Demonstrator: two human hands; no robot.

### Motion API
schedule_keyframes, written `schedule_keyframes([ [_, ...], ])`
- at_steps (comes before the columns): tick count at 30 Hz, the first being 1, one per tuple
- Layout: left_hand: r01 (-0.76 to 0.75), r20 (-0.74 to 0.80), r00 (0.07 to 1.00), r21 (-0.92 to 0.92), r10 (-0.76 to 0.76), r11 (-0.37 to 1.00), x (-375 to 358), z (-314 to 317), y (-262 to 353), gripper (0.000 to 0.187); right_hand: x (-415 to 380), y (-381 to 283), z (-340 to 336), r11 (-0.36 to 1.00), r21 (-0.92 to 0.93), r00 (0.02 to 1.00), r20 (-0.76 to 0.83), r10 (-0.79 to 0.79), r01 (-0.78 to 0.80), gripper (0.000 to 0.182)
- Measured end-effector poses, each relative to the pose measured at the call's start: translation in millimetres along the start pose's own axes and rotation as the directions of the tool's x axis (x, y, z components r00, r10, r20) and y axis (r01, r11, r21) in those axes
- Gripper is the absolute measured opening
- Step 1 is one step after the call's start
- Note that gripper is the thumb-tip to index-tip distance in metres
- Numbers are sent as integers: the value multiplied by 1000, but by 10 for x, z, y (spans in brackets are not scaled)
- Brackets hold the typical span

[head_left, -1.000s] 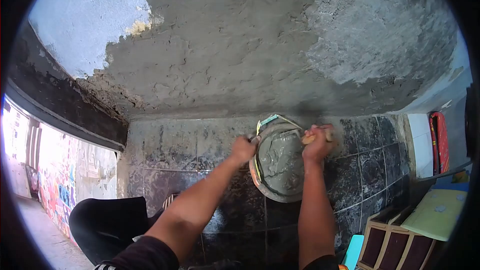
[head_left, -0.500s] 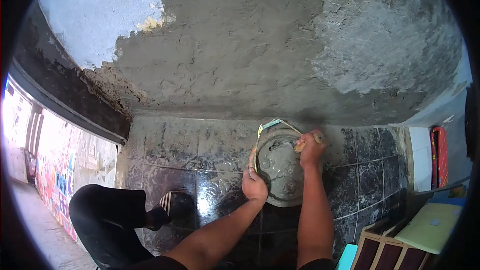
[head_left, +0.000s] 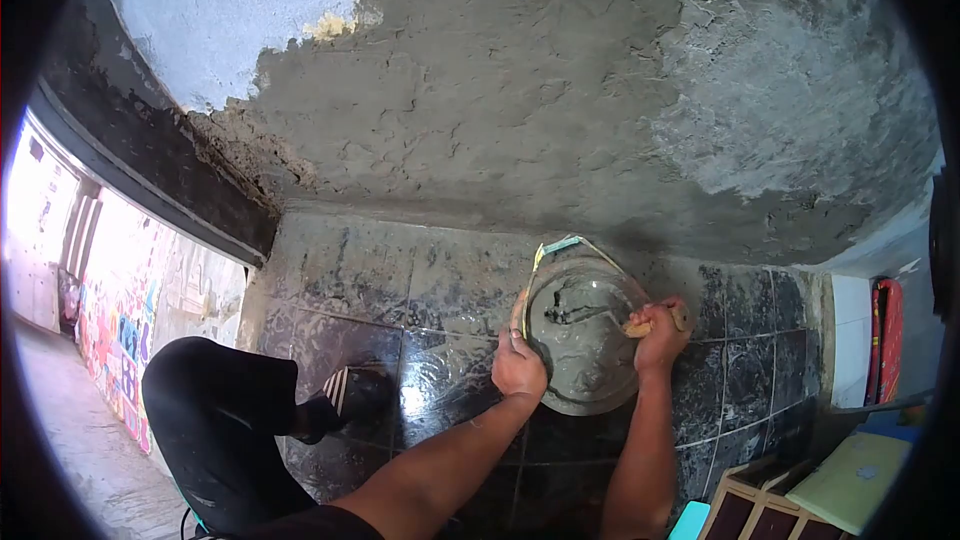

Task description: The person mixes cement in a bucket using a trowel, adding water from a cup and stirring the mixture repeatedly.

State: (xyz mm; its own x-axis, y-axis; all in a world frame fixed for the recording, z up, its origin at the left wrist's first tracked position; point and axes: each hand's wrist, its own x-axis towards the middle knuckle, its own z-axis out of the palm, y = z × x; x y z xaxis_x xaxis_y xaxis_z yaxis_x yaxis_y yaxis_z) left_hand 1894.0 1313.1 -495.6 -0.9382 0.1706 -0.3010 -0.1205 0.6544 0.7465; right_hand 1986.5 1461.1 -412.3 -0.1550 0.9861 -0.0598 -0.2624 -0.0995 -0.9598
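Note:
A round bucket (head_left: 575,407) of wet grey mortar (head_left: 585,355) stands on the dark tiled floor, its wire handle raised toward the wall. My left hand (head_left: 519,368) is closed on the bucket's left rim. In my right hand (head_left: 660,338), at the right rim, is the wooden handle of a trowel (head_left: 639,326). The trowel's metal neck reaches left into the bucket, and its blade is mostly sunk in or coated with mortar. Beyond the bucket, the lower wall carries a broad patch of fresh grey plaster (head_left: 500,110).
Wet, mortar-smeared tiles (head_left: 440,290) surround the bucket. My bent leg and striped shoe (head_left: 355,395) are at left, near a doorway (head_left: 90,200). A wooden compartmented rack (head_left: 750,505) stands at lower right, with a red item (head_left: 886,340) beyond it. Pale blue paint (head_left: 240,0) borders the plaster.
My right hand has moved right and slightly down with the trowel, exposing more of its neck over the mortar. My left hand stays on the rim. The view has shifted slightly.

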Motion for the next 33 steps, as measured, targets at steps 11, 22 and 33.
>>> schedule_keyframes([
  [11,14,17,1000,13,-14,1000,21,61,-70,44,-258,-209,-138,996,-70,998,-13,-59,58,9],
  [22,35,22,999,-36,-35,999,-11,9,3,49,-440,-244,-144,993,-77,993,-76,-92,87,9],
  [33,18,17,1000,-2,-18,1000,9,79,-61,45,4,-49,535,989,39,985,-110,-136,141,13],
])
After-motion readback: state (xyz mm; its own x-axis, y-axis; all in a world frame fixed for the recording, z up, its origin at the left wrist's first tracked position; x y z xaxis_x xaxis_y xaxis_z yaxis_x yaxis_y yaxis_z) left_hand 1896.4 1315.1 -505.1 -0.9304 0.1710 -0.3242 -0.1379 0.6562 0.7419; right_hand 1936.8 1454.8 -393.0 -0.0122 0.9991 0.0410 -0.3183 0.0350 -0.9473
